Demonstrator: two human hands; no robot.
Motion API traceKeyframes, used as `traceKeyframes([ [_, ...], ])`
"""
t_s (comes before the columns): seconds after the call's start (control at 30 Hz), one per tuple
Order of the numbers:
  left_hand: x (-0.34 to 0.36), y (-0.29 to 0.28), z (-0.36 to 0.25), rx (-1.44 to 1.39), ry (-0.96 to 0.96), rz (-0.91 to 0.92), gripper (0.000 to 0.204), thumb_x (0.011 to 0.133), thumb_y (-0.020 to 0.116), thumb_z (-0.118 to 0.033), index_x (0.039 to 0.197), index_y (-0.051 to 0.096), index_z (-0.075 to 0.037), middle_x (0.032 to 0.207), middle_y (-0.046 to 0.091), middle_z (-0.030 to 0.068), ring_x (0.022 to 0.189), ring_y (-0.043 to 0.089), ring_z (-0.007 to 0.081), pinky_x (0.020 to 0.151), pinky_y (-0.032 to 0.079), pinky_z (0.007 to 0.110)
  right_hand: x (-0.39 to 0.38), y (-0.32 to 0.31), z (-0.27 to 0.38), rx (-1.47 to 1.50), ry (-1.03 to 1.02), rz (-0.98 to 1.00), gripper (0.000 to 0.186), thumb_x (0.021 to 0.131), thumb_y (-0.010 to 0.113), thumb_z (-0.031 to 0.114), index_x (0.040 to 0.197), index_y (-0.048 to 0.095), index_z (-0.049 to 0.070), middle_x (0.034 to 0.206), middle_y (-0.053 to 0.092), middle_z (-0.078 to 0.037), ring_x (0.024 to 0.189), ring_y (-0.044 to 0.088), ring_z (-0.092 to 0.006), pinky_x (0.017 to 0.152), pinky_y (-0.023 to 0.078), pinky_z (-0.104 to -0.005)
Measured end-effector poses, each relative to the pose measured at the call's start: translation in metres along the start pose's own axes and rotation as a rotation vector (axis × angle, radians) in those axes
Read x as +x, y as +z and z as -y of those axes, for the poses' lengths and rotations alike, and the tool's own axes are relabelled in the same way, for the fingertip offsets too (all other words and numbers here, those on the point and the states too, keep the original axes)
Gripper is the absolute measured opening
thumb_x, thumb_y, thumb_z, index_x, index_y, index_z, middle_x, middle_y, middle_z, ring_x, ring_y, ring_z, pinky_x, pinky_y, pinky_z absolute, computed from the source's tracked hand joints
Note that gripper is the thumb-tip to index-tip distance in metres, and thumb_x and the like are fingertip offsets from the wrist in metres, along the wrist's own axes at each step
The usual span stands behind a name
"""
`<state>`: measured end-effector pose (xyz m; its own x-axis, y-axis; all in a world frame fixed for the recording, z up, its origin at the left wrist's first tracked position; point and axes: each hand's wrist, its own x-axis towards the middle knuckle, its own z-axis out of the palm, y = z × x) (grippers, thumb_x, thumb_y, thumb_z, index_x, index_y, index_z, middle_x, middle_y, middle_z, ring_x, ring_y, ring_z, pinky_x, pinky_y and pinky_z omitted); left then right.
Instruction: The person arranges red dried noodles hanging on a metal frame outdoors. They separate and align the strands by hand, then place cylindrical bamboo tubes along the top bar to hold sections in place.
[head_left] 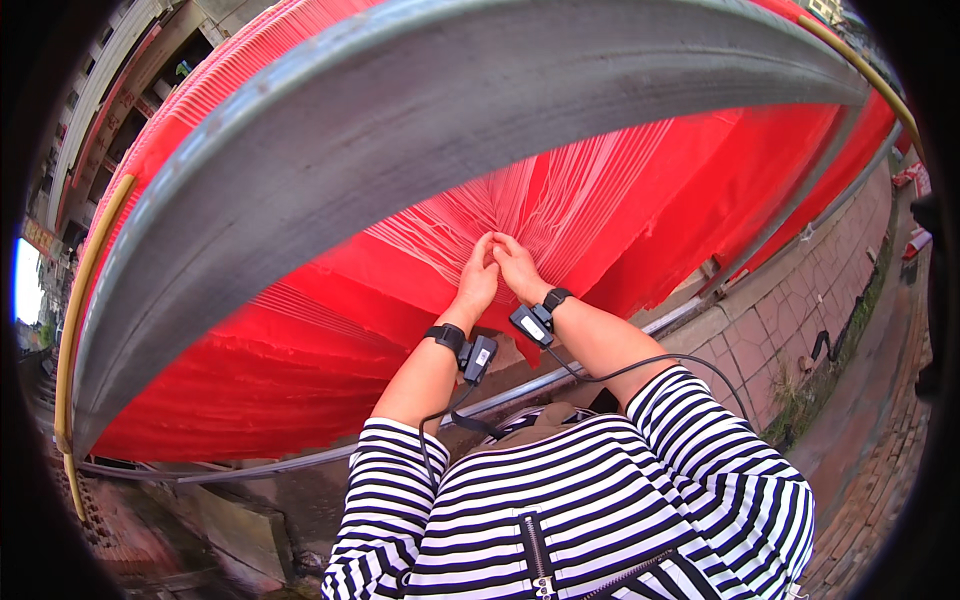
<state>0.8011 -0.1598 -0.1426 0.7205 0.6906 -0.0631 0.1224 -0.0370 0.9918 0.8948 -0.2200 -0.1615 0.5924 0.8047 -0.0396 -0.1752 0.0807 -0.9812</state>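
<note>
Before me hangs a large spread of red cloth (690,190) in many close folds, with pale, thread-like lines that converge at my hands. My left hand (479,277) has its fingers bent and closed at the gathered edge of the cloth. Right beside it, my right hand (517,268) is closed at the same spot, and the fingertips of both hands nearly meet. The bit of cloth between the fingertips is too small to make out. Each wrist wears a dark strap with a small cabled box.
A wide grey metal band (400,130) arches over the cloth, above my hands. Yellowish rods (92,290) run along its outer side. A thin metal rail (640,328) passes below, close to my body. Stone paving (760,330) lies to the right, and a building (110,110) stands far left.
</note>
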Motion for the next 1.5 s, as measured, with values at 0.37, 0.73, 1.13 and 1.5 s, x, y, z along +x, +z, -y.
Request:
traceKeyframes([
  [0.37,0.008,-0.008,0.02,0.173,0.0,0.068,0.067,0.093,0.05,0.005,0.156,0.032,-0.012,0.153,0.042,0.0215,0.143,0.04,0.0314,0.117,0.033,0.039,0.006,-0.042,-0.024,-0.157,0.13,-0.063,0.045,0.105,0.05,0.027,0.146,0.048,0.01,0.125,0.063,-0.011,0.115,0.058,-0.0197,0.095,0.047,-0.0341],
  [0.73,-0.001,-0.033,0.023,0.028,-0.085,0.04,0.059,0.098,0.052,-0.002,0.155,0.037,-0.012,0.149,0.048,0.019,0.139,0.044,0.0266,0.115,0.035,0.035,0.017,-0.085,-0.036,-0.179,0.203,-0.023,0.047,0.106,0.047,0.03,0.15,0.043,0.014,0.136,0.06,-0.006,0.117,0.058,-0.0181,0.092,0.049,-0.0353],
  [1.13,-0.005,-0.058,0.036,-0.056,-0.176,-0.036,0.058,0.099,0.053,-0.002,0.154,0.039,-0.013,0.143,0.053,0.0161,0.132,0.049,0.0229,0.109,0.04,0.031,0.014,-0.111,-0.03,-0.129,0.294,-0.035,0.042,0.107,0.047,0.029,0.148,0.047,0.017,0.134,0.06,-0.004,0.118,0.058,-0.0182,0.092,0.048,-0.036],
  [1.5,-0.008,-0.071,0.053,-0.069,-0.22,-0.071,0.056,0.101,0.053,-0.011,0.155,0.037,-0.017,0.145,0.053,0.0115,0.125,0.052,0.0185,0.102,0.042,0.032,0.016,-0.147,-0.041,-0.104,0.286,-0.07,0.046,0.106,0.048,0.032,0.148,0.046,0.014,0.132,0.062,-0.005,0.111,0.06,-0.0171,0.088,0.05,-0.0345],
])
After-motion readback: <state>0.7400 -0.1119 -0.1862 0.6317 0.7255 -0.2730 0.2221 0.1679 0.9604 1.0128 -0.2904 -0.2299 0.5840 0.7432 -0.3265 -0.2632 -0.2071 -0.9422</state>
